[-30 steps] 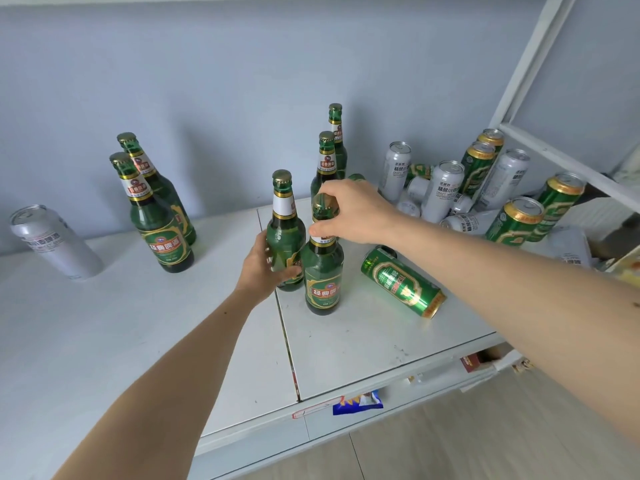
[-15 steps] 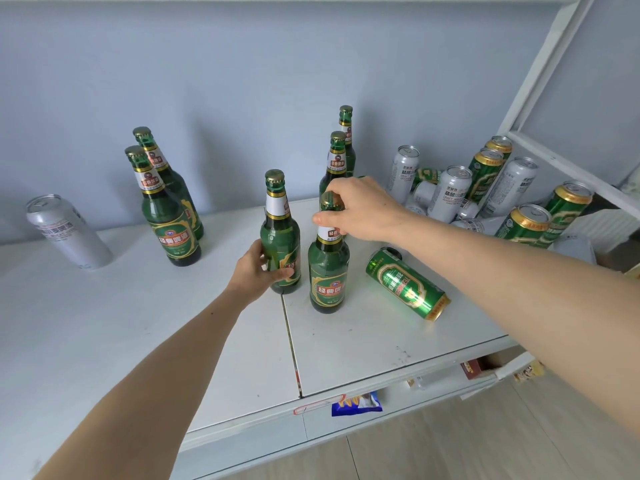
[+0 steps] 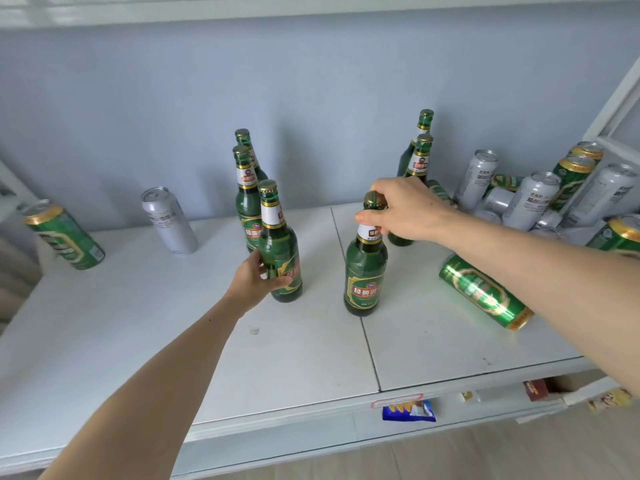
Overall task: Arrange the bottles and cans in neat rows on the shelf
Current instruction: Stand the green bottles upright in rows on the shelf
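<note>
Bottles (image 3: 280, 251) (image 3: 365, 265) upright on shelf (image 3: 298, 358), gripped by hands (image 3: 254, 280) (image 3: 403, 209)

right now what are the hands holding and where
Left hand grips one green bottle low on its body; right hand pinches another bottle at the neck.

A pale blue-grey wall (image 3: 311, 81) fills the back, lit softly and evenly, with faint shadows low down. A white ledge (image 3: 242, 8) runs along the top edge. Below, a white shelf (image 3: 433, 344) is made of two panels that meet at a dark seam (image 3: 367, 344) running front to back; small dark marks speckle it. At right a white frame (image 3: 613, 109) slants upward against the wall. Under the front edge sit a blue packet (image 3: 408, 410) and a red box (image 3: 535, 389). Light wooden floor (image 3: 485, 455) shows at lower right.
</note>
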Available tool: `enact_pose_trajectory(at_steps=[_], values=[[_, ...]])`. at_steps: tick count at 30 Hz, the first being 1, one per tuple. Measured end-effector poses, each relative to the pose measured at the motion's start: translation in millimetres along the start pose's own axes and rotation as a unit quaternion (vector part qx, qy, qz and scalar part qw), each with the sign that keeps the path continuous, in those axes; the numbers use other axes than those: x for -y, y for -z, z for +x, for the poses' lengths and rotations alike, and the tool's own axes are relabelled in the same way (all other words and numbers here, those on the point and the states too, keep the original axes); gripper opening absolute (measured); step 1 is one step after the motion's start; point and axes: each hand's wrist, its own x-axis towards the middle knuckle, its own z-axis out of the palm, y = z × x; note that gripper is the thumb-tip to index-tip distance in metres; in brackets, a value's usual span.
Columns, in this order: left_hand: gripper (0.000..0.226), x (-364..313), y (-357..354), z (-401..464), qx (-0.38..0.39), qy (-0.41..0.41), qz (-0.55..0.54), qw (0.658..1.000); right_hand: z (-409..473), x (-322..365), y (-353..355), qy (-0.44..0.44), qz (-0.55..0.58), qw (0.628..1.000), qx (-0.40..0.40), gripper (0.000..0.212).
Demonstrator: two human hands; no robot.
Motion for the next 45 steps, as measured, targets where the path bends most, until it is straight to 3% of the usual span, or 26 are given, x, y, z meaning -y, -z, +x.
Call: enact_pose_trajectory(at_steps=[12,20,31,40,45], values=[[0.060,9.6,59.1,26.2,0.117,-0.014,0.030,0.993,16.3,59.6,-34.4,-0.036,0.015,0.999,-0.012,0.032],[0.067,11.7,74.5,34.3,0.145,0.000,0.069,0.987,18.8,85.6,-47.4,-0.042,0.017,0.999,-0.014,0.030],[0.076,18.7,82.6,28.4,0.114,-0.026,0.030,0.993,22.7,100.3,-60.5,-0.034,0.023,0.999,-0.019,0.031],[0.069,22.2,67.8,19.1,0.058,-0.024,0.055,0.997,20.5,105.0,-62.0,-0.045,0.028,0.999,-0.009,0.028],[0.066,22.5,70.1,20.2,0.064,-0.030,0.073,0.995,22.3,117.0,-66.5,-0.044,0.015,0.999,-0.007,0.031]])
